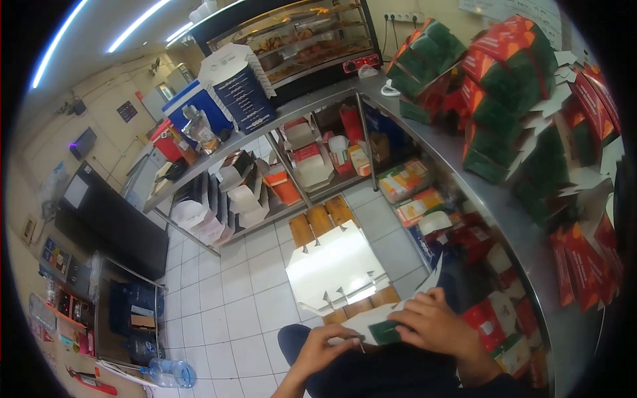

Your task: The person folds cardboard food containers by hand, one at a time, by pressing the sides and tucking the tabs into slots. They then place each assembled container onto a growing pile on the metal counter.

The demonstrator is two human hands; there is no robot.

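Observation:
Low in the view, above my lap, I hold a partly folded carton [381,320], white on one face with a dark green panel. My left hand [325,346] pinches its left edge between thumb and fingers. On the other side, my right hand [431,324] is closed on the carton, its fingers over the green panel. Just beyond my hands, flat white carton sheets [332,265] with cut slots lie on a wooden slatted stool [302,229].
Piled red and green cartons [507,60] crowd the metal counter [458,176] at right. A stack of blue-sided boxes [242,93] stands near a heated display case [298,40]. Shelves below hold more cartons. A water bottle [171,373] lies on the tiled floor [229,298].

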